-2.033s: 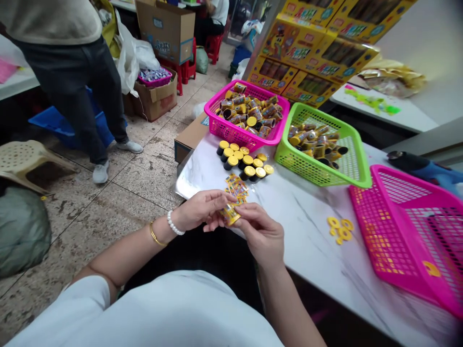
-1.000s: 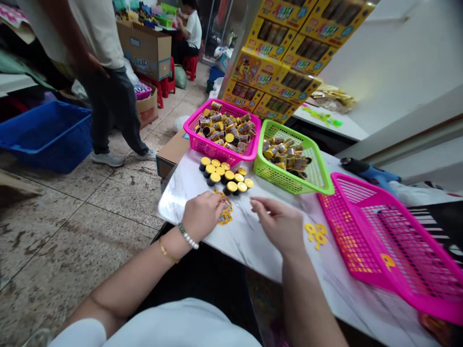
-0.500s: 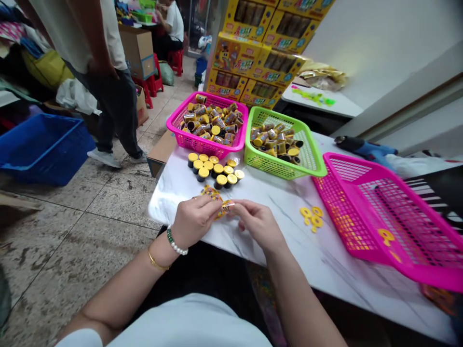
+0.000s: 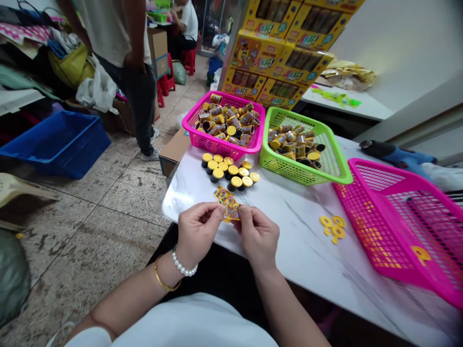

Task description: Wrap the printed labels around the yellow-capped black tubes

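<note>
A white marbled table (image 4: 289, 231) fills the middle and right of the view; a standing person (image 4: 119, 43) in a pale top and dark trousers is beyond it on the left, and a stack of yellow window boxes (image 4: 275, 58) rises past its far edge; a blue tub (image 4: 61, 154) sits on the floor to the left; on the table, a pink basket with sloping sides (image 4: 390, 205) stands at the right, a yellow piece (image 4: 420, 253) showing in it; a green basket (image 4: 289, 169) comes next, small yellow-and-dark cups heaped in it, and beside that a second pink basket (image 4: 217, 143) is piled with more of them; a blue and black power tool (image 4: 394, 153) lies behind the first pink basket; the left hand (image 4: 197, 231), a pearl bracelet and a gold bangle on its wrist, and the right hand (image 4: 260, 236) meet over the near edge of the table, both mostly curled, thumbs and forefingers pinching opposite ends of one small printed label (image 4: 233, 211); a cluster of black pots with yellow lids (image 4: 223, 166) stands upright just in front of the second pink basket; between these pots and the hands lies a loose pile of labels (image 4: 221, 194), just beyond the held one; a few yellow rings (image 4: 333, 230) lie well to the right of the hands
</note>
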Demonstrator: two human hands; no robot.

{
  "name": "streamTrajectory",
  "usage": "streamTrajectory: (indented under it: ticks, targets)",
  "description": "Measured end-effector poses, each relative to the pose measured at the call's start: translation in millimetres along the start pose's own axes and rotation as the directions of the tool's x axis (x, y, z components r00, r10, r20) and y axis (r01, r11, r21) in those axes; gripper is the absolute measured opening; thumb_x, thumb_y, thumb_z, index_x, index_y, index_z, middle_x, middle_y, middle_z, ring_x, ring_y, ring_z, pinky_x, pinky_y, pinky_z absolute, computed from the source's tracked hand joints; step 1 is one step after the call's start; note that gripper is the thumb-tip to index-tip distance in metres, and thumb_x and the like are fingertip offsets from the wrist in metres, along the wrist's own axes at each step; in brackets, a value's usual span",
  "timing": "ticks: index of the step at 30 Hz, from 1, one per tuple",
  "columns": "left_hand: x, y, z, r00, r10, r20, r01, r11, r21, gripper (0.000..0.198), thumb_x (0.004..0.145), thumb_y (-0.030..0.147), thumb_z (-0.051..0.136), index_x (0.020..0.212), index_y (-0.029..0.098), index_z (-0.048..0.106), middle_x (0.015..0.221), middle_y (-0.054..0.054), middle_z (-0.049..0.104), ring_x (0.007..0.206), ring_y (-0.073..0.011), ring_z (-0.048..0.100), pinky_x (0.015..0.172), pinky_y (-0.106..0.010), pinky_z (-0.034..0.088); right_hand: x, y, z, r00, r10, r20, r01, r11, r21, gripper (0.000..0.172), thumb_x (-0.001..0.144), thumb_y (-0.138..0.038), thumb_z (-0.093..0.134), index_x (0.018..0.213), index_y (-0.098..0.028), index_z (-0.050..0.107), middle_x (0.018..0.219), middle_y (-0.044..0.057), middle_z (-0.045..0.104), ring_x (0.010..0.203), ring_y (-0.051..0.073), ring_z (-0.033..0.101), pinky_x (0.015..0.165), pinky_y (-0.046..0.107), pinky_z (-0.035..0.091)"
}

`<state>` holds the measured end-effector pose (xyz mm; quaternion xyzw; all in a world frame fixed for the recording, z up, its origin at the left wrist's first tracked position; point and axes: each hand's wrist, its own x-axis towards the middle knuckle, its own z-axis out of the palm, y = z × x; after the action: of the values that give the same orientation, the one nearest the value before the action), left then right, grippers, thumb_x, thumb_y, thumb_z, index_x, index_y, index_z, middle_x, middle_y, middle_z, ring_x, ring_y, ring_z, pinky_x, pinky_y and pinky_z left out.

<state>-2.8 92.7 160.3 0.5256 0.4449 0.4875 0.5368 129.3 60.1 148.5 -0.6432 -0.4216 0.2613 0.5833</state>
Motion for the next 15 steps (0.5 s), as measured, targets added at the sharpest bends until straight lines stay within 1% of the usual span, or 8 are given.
streamTrajectory:
  ticks: [2, 4, 6, 8, 11, 15]
  targets:
    - [2, 1, 0.0, 0.997, -0.07, 0.021, 0.071, 0.996, -0.06, 0.024, 0.08, 0.04, 0.071, 0.08, 0.017, 0.077, 0.054, 0.001, 0.057, 0.051, -0.0107, 0.049, 0.045, -0.021, 0.037, -3, 1, 1, 0.996, -0.093, -0.006, 0.092, 0.995, -0.048, 0.038, 0.091, -0.049, 0.063, 0.069, -0.019, 0.068, 0.055, 0.0, 0.06, 0.049, 0.013, 0.052, 0.047, 0.025, 0.044]
    - [5, 2, -1.1, 0.987, -0.146, 0.064, 0.153, 0.981, -0.117, 0.025, 0.075, 0.041, 0.075, 0.076, 0.016, 0.076, 0.049, 0.003, 0.052, 0.045, -0.0082, 0.042, 0.041, -0.02, 0.031, -6, 2, 2, 0.984, -0.178, 0.004, 0.178, 0.979, -0.096, 0.035, 0.092, -0.046, 0.063, 0.07, -0.019, 0.069, 0.059, 0.0, 0.061, 0.051, 0.013, 0.053, 0.051, 0.026, 0.045]
    - [7, 0, -2.6, 0.966, -0.239, 0.1, 0.255, 0.946, -0.201, 0.031, 0.07, 0.045, 0.078, 0.073, 0.014, 0.074, 0.047, 0.005, 0.049, 0.041, -0.0055, 0.036, 0.038, -0.019, 0.026, -9, 3, 2, 0.974, -0.228, 0.013, 0.228, 0.966, -0.12, 0.033, 0.093, -0.043, 0.062, 0.071, -0.02, 0.068, 0.061, 0.001, 0.062, 0.053, 0.014, 0.055, 0.054, 0.027, 0.047]
    - [8, -2, -4.2, 0.947, -0.303, 0.102, 0.32, 0.901, -0.293, 0.039, 0.066, 0.051, 0.081, 0.072, 0.014, 0.071, 0.048, 0.006, 0.048, 0.038, -0.0035, 0.033, 0.036, -0.018, 0.023, -11, 5, 1, 0.97, -0.243, 0.005, 0.242, 0.962, -0.122, 0.032, 0.094, -0.041, 0.061, 0.07, -0.021, 0.066, 0.062, 0.001, 0.062, 0.053, 0.014, 0.055, 0.055, 0.027, 0.048]
    - [8, -3, -5.7, 0.944, -0.314, 0.098, 0.328, 0.883, -0.337, 0.044, 0.064, 0.055, 0.082, 0.071, 0.013, 0.069, 0.049, 0.006, 0.049, 0.038, -0.0025, 0.033, 0.036, -0.017, 0.022, -12, 7, 0, 0.964, -0.266, -0.004, 0.263, 0.957, -0.123, 0.031, 0.094, -0.038, 0.061, 0.069, -0.021, 0.065, 0.062, 0.0, 0.061, 0.053, 0.014, 0.055, 0.055, 0.027, 0.048]
    - [4, -1, -6.2, 0.938, -0.31, 0.156, 0.344, 0.891, -0.296, 0.04, 0.067, 0.052, 0.081, 0.074, 0.013, 0.072, 0.046, 0.006, 0.047, 0.039, -0.0033, 0.034, 0.037, -0.017, 0.024, -10, 8, 1, 0.934, -0.349, 0.075, 0.357, 0.92, -0.16, 0.024, 0.095, -0.033, 0.06, 0.075, -0.022, 0.067, 0.067, 0.001, 0.064, 0.058, 0.015, 0.058, 0.058, 0.028, 0.048]
